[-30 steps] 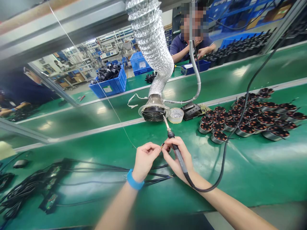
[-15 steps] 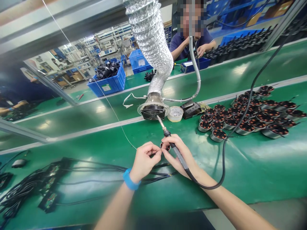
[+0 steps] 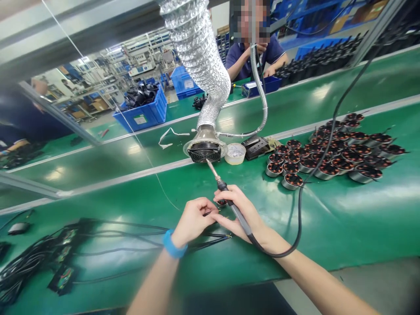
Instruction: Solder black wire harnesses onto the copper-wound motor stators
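The small round motor sits between the two hands, just above the green bench. From where I watch, the fingers hide most of it, so I only see its dark top. It looks small and stiff, and it may feel heavy for its size, since it looks like the metal motors that stand in a big group on the right. Its thin wires look soft and bendy, so they could slip away. I would take hold of the motor by its hard round side, not by the wires or the coil.

The left hand is closed up narrow, with its fingers pinched by a thin black wire. I cannot tell if it holds the motor too. The right hand is curled around a soldering iron, and the metal tip points up, away from the motor. More black cables lie on the bench to the left.
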`<state>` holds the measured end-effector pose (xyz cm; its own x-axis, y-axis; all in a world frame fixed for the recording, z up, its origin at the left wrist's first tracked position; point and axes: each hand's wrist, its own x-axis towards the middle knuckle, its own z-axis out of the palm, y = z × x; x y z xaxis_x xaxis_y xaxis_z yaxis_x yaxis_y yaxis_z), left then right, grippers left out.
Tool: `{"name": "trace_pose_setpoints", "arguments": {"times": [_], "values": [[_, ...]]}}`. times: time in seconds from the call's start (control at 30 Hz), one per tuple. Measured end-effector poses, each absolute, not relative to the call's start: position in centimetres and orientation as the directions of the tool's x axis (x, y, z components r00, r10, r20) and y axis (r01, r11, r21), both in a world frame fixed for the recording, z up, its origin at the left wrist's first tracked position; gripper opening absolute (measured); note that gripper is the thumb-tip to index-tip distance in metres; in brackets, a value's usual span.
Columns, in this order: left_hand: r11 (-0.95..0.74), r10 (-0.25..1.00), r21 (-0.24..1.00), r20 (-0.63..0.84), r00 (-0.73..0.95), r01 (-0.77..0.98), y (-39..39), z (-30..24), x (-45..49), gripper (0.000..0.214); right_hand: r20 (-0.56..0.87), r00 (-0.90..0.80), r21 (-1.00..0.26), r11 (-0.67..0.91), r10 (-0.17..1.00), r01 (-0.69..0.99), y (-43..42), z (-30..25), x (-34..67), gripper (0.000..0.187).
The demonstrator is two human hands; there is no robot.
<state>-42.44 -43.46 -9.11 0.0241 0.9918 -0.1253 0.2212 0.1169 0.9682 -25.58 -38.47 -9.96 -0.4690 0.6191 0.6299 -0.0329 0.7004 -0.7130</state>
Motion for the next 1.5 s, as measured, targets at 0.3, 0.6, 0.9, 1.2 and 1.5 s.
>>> {"name": "trace_pose_setpoints", "arguments": {"times": [0.3,0.6,0.9,1.2,1.5], "values": [[0.062,0.998,0.96,-0.058,-0.02,0.272,-43.8,-9.4,-42.1,0.008,0.66,-0.426,-0.685,0.728,0.619,-0.005,-38.7,-10.1,-25.9,0.027],[0.024,0.999,0.94,-0.013,-0.035,0.34,-43.8,-8.9,-42.5,0.012,0.601,-0.394,-0.741,0.669,0.696,0.053,-38.5,-10.3,-26.0,0.023],[-0.015,1.0,0.937,0.02,-0.011,0.349,-43.7,-8.7,-42.9,0.019,0.491,-0.345,-0.838,0.542,0.8,0.062,-38.4,-10.9,-25.9,0.019],[0.033,0.977,0.985,0.003,-0.211,0.167,-42.9,-9.9,-41.7,0.013,0.575,-0.295,-0.765,0.629,0.763,0.137,-38.3,-10.6,-25.6,0.021],[0.05,0.967,0.974,0.008,-0.254,0.222,-42.5,-10.8,-41.9,0.01,0.453,-0.077,-0.883,0.459,0.888,0.102,-38.2,-10.1,-23.4,0.032]]}}
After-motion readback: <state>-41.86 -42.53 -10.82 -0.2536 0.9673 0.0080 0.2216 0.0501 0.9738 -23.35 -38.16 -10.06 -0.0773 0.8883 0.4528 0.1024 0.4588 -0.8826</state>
